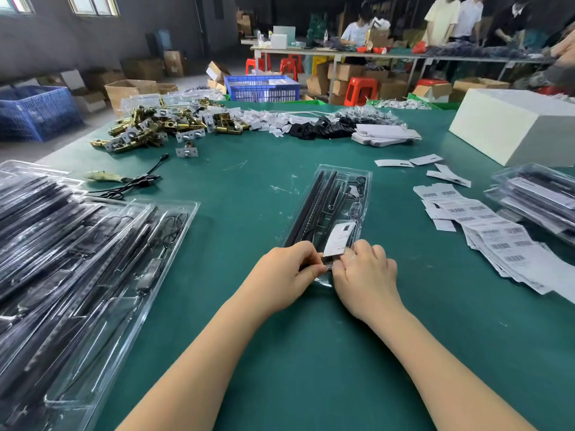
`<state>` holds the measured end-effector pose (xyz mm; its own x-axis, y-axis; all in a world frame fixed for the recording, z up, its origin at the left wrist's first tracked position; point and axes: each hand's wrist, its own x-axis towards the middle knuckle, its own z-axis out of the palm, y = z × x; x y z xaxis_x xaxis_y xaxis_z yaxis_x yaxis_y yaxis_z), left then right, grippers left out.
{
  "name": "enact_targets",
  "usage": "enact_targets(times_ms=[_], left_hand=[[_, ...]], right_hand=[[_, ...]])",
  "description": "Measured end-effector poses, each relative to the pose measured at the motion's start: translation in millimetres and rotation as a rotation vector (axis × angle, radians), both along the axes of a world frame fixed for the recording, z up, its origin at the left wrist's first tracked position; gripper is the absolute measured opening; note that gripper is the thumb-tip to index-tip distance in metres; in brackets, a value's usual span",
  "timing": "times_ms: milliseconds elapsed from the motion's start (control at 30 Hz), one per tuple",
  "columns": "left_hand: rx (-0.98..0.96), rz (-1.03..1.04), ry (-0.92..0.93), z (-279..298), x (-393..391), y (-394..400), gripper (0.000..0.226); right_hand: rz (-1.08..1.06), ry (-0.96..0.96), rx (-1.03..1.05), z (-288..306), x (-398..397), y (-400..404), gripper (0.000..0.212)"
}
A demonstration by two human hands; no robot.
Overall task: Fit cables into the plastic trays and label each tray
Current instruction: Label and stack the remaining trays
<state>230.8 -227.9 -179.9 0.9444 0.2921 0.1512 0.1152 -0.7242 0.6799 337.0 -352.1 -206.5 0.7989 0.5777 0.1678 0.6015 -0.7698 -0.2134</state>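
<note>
Stacked clear trays [77,259] of black cables at bench [249,188] left; centre, one clear plastic tray [333,206] lying flat; left hand [280,275] fingers pinching its near end, right hand [364,275] fingers curled pressing white label [339,237]; barcode labels [485,225] right

Brightness: even and fairly bright over the green tabletop [280,353]; the far wall is dimmer.
Light source: daylight enters through windows [93,4] at the upper left; any other source lies outside the view.
Shadows: soft and faint, a thin one under each forearm.
Glare: pale sheen on the clear plastic trays [102,275] at left and on the stack [538,194] at right.
Distortion: wide-angle bending, strongest at the edges, where the tabletop rim curves.
Focus: the centre is sharp; the people [451,20] at the back and the frame corners look soft.
</note>
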Motion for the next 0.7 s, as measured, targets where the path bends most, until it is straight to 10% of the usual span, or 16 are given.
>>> enact_targets(times_ms=[433, 700], left_hand=[[0.054, -0.012, 0.0, -2, 2, 3, 0.011], [0.076, -0.024, 0.012, -1, 2, 3, 0.013]], right_hand=[[0.192, 0.324, 0.019, 15, 19, -24, 0.026], [0.103, 0.41, 0.515, 24, 13, -31, 0.027]])
